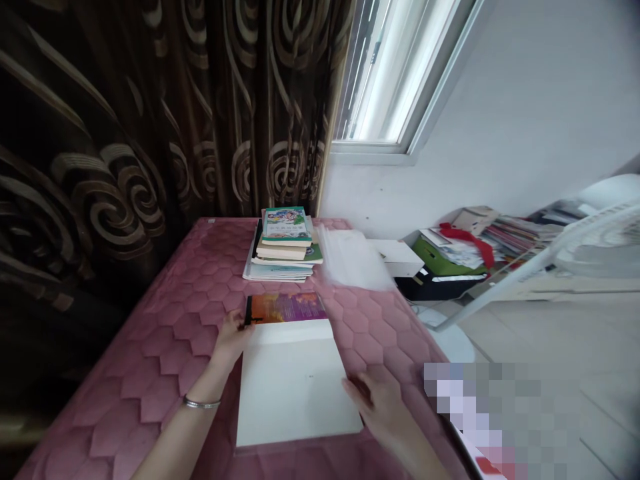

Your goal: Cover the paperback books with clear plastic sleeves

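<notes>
In front of me an open book lies on the pink quilted surface, a nearly blank white page facing up. Beyond that page shows an orange and purple cover part with a black edge. My left hand, a silver bangle on its wrist, pinches the book at the left, where the cover part meets the page. At the lower right edge, my right hand grips the book, its thumb near the page's margin and its other fingers partly hidden. A thin see-through strip shows along the book's near edge.
Farther back stands a stack of books, a green-bordered one on top. Beside it lies a pile of clear plastic sheets. A patterned dark curtain hangs behind; a white fan and a green box with papers are at right.
</notes>
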{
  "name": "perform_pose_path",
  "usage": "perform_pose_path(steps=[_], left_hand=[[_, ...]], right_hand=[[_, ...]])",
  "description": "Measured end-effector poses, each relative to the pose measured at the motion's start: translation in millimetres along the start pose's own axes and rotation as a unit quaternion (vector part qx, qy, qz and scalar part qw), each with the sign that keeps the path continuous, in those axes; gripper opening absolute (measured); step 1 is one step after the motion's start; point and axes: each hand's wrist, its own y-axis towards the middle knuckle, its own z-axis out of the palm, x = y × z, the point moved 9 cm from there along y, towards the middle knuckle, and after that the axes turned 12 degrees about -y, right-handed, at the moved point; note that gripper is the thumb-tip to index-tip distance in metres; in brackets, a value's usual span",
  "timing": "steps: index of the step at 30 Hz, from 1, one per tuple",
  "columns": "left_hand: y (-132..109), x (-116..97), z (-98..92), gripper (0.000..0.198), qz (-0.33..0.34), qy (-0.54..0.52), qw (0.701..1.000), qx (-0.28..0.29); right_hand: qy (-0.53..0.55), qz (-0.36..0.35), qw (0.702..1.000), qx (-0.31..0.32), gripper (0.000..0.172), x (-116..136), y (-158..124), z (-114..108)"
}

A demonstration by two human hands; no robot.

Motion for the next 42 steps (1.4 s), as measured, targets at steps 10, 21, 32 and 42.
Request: perform_pose_path(steps=[10, 21, 32, 42], left_hand=[[0.0, -4.8, 6.2, 0.055, 0.039, -0.017, 0.998, 0.037], [4.7, 5.2, 3.8, 0.054, 0.053, -0.028, 0.998, 0.025], [0.5, 3.8, 3.1, 0.047, 0.052, -0.027, 0.998, 0.015], [-15.3, -18.1, -2.1, 0.034, 0.080, -0.046, 0.996, 0.010]], right_hand=[[-0.052, 0.078, 0.990, 0.103, 0.034, 27.1, -14.4, -5.6], [0.024, 0.065, 0.996, 0.063, 0.030, 22.8, -13.4, 2.1], [0.227, 0.011, 0.970, 0.090, 0.037, 36.9, -11.4, 5.7], [0.212, 0.009, 0.976, 0.036, 0.037, 20.0, 17.5, -18.0]])
